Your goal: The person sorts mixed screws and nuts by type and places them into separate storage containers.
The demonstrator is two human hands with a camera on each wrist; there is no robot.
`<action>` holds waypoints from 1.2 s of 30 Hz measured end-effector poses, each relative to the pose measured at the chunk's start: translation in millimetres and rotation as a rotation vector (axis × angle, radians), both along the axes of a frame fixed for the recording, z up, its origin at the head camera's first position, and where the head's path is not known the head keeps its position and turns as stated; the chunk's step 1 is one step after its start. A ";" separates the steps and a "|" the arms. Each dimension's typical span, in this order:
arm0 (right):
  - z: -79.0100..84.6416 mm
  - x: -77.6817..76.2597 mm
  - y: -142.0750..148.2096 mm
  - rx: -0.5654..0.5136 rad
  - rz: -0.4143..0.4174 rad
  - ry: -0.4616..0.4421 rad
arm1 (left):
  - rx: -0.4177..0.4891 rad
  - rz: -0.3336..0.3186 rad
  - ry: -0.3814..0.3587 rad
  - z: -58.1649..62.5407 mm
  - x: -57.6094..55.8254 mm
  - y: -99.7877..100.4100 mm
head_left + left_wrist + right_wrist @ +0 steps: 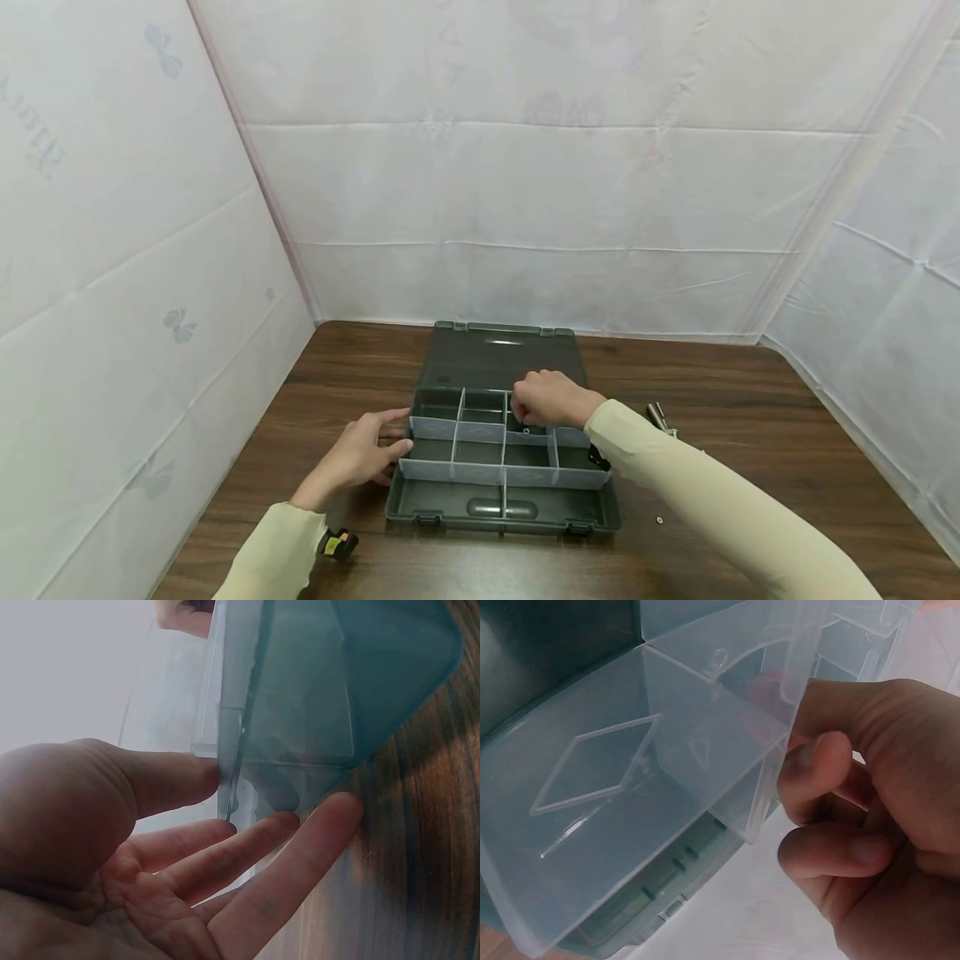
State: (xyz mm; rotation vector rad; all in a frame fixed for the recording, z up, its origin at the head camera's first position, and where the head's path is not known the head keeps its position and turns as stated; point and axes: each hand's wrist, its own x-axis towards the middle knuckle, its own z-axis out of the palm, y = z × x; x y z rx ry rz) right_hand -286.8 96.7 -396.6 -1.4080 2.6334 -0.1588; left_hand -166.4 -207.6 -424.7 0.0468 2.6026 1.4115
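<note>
A dark green translucent organiser box (450,517) with pale clear dividers (465,472) lies with its lid (502,354) folded back. My left hand (360,447) rests at the box's left side. In the left wrist view, its thumb (176,780) touches the rim and its straight fingers (285,881) lie along the outer wall. My right hand (551,397) reaches into the third compartment of the back row, fingers curled. A small pale ring-shaped piece (527,431) shows just below them. In the right wrist view, a clear divider (705,742) blurs the foremost fingertips, so I cannot tell what they hold.
A small ring-shaped piece (659,520) lies on the wooden table (787,417) right of the box. Shiny metal pieces (657,416) lie beyond my right forearm, which partly covers them. White sheeting (525,183) stands behind and at both sides of the table.
</note>
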 end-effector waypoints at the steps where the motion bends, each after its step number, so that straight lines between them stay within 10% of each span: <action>1: -0.2 0.0 -0.3 0.002 0.004 -0.003 | 0.001 0.000 0.000 0.1 -0.1 0.0; 36: -2.7 8.5 -1.5 0.051 -0.054 -0.082 | -0.018 -0.006 0.003 1.6 3.9 -1.1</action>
